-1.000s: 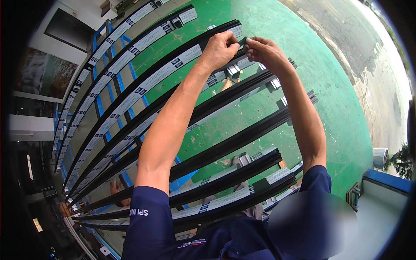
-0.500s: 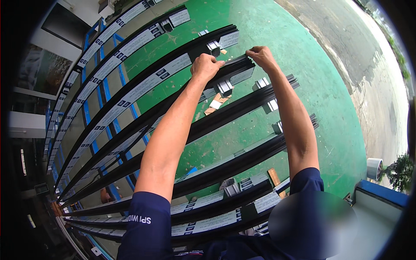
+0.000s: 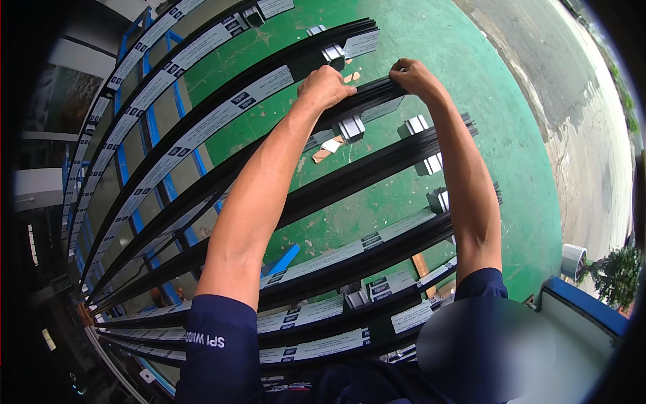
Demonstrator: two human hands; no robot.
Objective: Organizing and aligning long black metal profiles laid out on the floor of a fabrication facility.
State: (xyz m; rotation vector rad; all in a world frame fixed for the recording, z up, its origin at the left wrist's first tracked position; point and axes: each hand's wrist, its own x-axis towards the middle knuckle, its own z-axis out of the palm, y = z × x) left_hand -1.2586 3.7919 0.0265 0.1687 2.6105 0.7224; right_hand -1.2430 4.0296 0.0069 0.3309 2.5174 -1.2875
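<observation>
A long black ribbed profile (image 3: pixel 374 97) reaches away to the left, and both my hands are at its near right end. My left hand (image 3: pixel 324 88) is closed over its upper edge, with the thumb lying along the ribs. At the profile's tip, the bent fingers of my right hand (image 3: pixel 416 77) pinch its top corner. Whether a thin strip lies between those fingertips is too small to tell. Beneath the profile sits a silvery metal bracket block (image 3: pixel 350 128). A similar black profile (image 3: pixel 363 30) with white printed film lies just beyond, and another (image 3: pixel 390 153) lies nearer me.
Several more film-covered profiles (image 3: pixel 316 310) fan out side by side over a blue rack frame (image 3: pixel 149 121). Cardboard scraps (image 3: pixel 328 149) lie on the green floor (image 3: pixel 457 60). A blue-edged surface (image 3: pixel 589 311) and a plant (image 3: pixel 616 273) stand at the right.
The view has shifted a little, so the profiles beyond appear higher. Both hands keep about the same hold near the profile's end.
</observation>
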